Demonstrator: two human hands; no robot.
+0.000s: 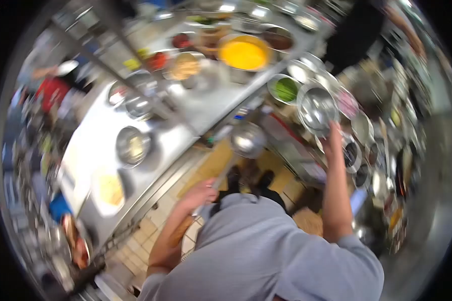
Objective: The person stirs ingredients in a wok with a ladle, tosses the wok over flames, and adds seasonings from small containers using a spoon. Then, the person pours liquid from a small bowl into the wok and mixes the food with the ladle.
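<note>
1. Right hand (333, 138): at the near rim of a metal bowl (317, 106), fingers against it; it looks to be gripping the rim, though blur hides the thumb.
2. Bowl position: amid the crowded containers on the person's right, just beside a bowl of green food (285, 89). Cannot tell whether it is lifted or resting on what lies below.
3. Left hand (203, 192): closed around the handle of a long-handled pan (247, 140), possibly a ladle. The pan's round metal head is out in front of the person, over the floor mat (201, 163), between the steel counter (168, 140) and the right-hand containers.
4. Counter: bears a pot of yellow liquid (243, 53) towards the far end and, nearer, a bowl with pale contents (134, 145). Neither hand touches these.
5. Step in hand, judged: handling two vessels at once, one per hand.
6. Demands of a next move, judged: a secure rim hold and a level bowl clear of neighbouring rims; for the pan, a firm wrist and clearance from the counter edge.
</note>
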